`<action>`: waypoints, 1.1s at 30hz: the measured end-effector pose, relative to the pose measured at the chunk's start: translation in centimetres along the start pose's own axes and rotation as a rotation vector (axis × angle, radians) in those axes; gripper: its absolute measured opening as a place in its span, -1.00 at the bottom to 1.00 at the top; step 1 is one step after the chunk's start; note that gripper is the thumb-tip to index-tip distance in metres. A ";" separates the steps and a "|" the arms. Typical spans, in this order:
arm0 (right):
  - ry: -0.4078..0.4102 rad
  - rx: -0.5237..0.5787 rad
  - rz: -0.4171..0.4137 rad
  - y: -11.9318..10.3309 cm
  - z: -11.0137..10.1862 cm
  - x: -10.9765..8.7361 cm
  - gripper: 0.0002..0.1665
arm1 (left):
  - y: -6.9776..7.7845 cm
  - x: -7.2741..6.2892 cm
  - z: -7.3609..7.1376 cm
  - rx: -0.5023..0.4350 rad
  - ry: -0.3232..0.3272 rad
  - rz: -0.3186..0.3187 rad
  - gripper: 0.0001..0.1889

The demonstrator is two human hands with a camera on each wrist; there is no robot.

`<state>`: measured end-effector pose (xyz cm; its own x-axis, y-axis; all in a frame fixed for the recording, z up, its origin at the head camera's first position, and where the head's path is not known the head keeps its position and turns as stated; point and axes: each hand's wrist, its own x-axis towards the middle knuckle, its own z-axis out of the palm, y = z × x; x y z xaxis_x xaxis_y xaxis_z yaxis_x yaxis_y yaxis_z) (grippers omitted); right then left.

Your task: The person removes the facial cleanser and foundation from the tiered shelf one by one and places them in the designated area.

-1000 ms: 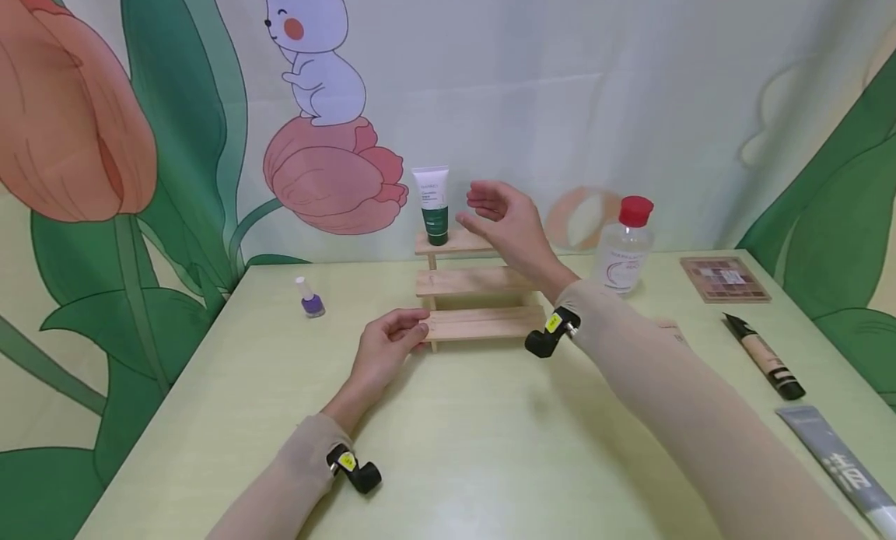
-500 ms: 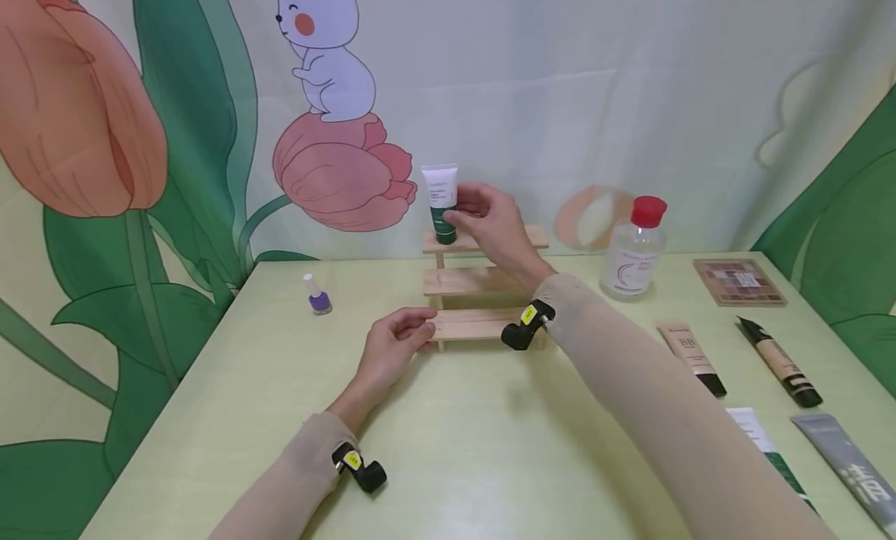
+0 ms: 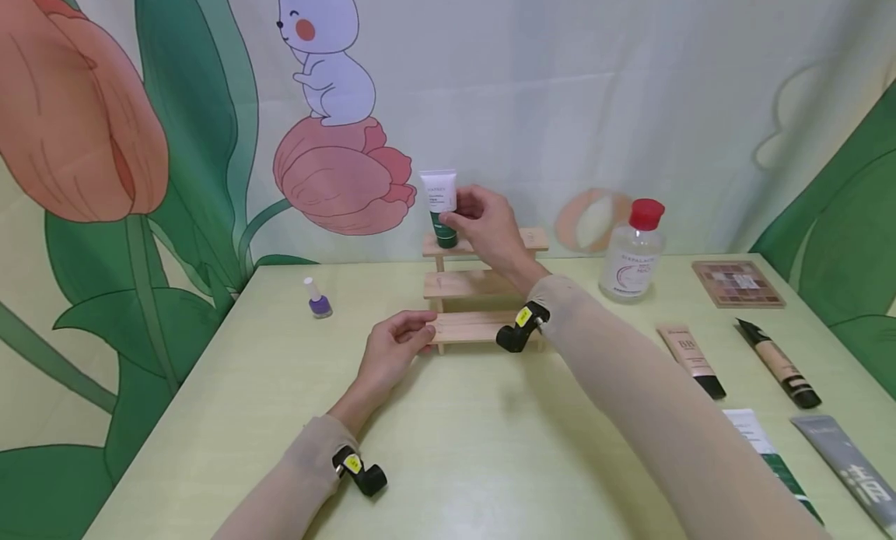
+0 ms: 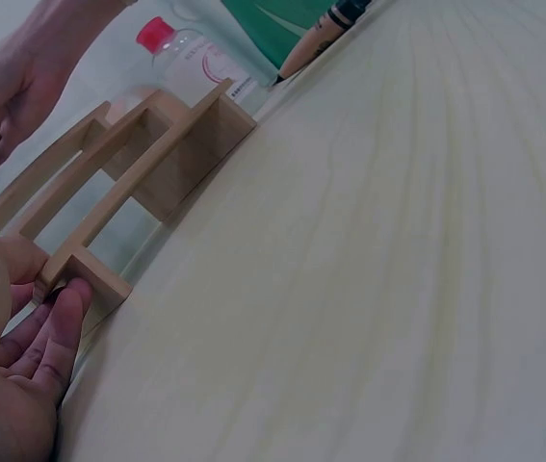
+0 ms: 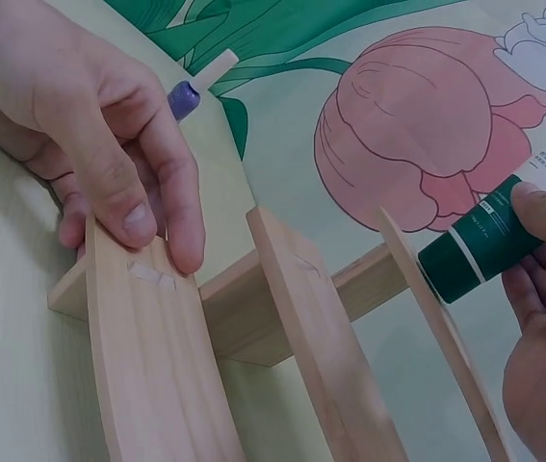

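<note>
A three-step wooden display rack (image 3: 469, 285) stands at the back middle of the table. On the left end of its top step a white and green squeeze tube (image 3: 439, 198) stands upright, cap down. My right hand (image 3: 490, 225) pinches this tube from the right, thumb across its green part; the right wrist view shows the green cap (image 5: 446, 271) right at the step's surface. With thumb and fingers, my left hand (image 3: 393, 349) grips the left end of the lowest step (image 5: 147, 318). The left wrist view shows those fingers curled round the step's end.
Left of the rack stands a purple nail polish bottle (image 3: 318, 300). To the right are a red-capped clear bottle (image 3: 632, 252), an eyeshadow palette (image 3: 738, 283), a BB cream tube (image 3: 689, 357), a black-tipped beige tube (image 3: 777, 362), a grey tube (image 3: 843, 462) and another white-green tube (image 3: 773, 454).
My right hand has moved left from beside the tube and taken hold of it. The tube stays on the top step. My left hand keeps its grip on the rack.
</note>
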<state>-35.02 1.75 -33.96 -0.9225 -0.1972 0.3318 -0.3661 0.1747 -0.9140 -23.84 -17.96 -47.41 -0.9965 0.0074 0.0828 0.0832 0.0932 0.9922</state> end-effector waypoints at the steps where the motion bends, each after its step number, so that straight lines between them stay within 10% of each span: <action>1: 0.008 -0.003 0.002 -0.1 -0.2 0.0 -0.54 | 0.0 0.0 0.0 0.000 -0.001 -0.001 -0.76; 15: 0.117 0.098 -0.060 -2.1 -7.3 -4.0 -0.53 | -0.2 0.1 0.2 -0.003 -0.012 0.012 -0.77; 33: 0.205 -0.067 -0.025 -3.0 -16.0 -13.3 -0.50 | 0.2 0.0 0.3 0.034 -0.007 -0.007 -0.74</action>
<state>-23.59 19.33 -31.90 -0.9159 -0.0031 0.4013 -0.3905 0.2373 -0.8895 -23.83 -17.64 -47.24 -0.9971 0.0139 0.0749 0.0760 0.1270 0.9890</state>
